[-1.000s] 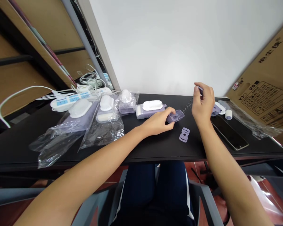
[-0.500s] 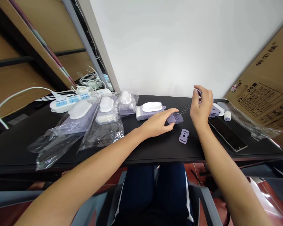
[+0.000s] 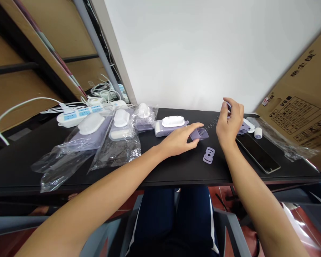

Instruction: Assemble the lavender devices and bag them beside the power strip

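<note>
My left hand rests on the black table, fingers curled round a small translucent purple tray piece. My right hand is raised just right of it, thumb and fingers pinched on a small purple part that is mostly hidden. A flat purple clip-shaped piece lies on the table below and between the hands. Behind my left hand sits a purple block with a white brush head. A thin metal spring lies between the hands.
Several clear plastic bags with purple and white parts lie at the left. A white power strip with cables sits at the far left. A dark phone, a small white roller and a cardboard box are at the right.
Both hands have stayed almost in place; my left hand's fingers shifted slightly on the purple tray piece. The view moved a little.
</note>
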A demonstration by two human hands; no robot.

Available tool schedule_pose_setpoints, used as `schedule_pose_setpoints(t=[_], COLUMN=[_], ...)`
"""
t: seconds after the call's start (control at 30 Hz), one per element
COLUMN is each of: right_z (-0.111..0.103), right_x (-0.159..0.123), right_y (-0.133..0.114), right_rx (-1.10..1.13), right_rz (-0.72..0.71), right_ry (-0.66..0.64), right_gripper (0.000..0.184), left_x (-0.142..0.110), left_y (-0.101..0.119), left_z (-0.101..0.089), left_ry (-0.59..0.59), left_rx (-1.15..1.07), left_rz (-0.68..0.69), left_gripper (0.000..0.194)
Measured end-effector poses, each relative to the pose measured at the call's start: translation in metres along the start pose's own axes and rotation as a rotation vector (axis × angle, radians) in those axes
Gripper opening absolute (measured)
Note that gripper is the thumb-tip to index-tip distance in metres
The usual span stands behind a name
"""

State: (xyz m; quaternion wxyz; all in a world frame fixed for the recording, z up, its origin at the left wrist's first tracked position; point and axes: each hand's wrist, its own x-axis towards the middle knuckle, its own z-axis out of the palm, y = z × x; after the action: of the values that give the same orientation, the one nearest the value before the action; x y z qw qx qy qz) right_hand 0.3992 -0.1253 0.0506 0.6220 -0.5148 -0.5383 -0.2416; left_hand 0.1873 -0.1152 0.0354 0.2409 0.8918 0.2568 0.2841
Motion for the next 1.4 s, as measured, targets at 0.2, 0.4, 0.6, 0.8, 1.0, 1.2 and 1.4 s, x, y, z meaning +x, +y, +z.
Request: schedule_pose_setpoints(t=[0.2,0.4,0.6,0.8,1.0,1.2,1.4], right_z=[0.0,0.0,0.001,0.001,0.001,-0.002,0.0], right_x=[0.0,0.001,0.0,0.0,-0.001,-0.002,-0.009], right_y=[0.001,0.002,0.003,0.003,-0.002,-0.012,-0.021], right_rx=[0.021,0.027,0.028,0.006,0.002,0.029,0.079], right_rz=[0.03,0.046,0.039,0.041,0.009,-0.002,-0.004], right_ry=[0.004,-0.003,0.01,0.044,0.01,-0.009,-0.076], right_gripper=[0.038,0.037,0.037,0.036,0.033,0.032,0.034], left_x=[0.0,0.0,0.0,0.0,0.0,-0.001,0.0], left_y=[-0.001,-0.002,-0.003,-0.003,-0.002,-0.002,-0.005], left_z=[0.001,0.001,0.0,0.001,0.001,0.0,0.001], left_ry=[0.017,0.013,0.015,0.011,0.014,0.076,0.185], left_rx=[-0.002,0.002,0.003,0.002,0.0,-0.054,-0.042], left_rz=[-0.013,-0.02,-0.019,-0.017,-0.02,-0.03,-0.015], left_gripper=[0.057,0.057,0.058,0.057,0.056,0.057,0.054])
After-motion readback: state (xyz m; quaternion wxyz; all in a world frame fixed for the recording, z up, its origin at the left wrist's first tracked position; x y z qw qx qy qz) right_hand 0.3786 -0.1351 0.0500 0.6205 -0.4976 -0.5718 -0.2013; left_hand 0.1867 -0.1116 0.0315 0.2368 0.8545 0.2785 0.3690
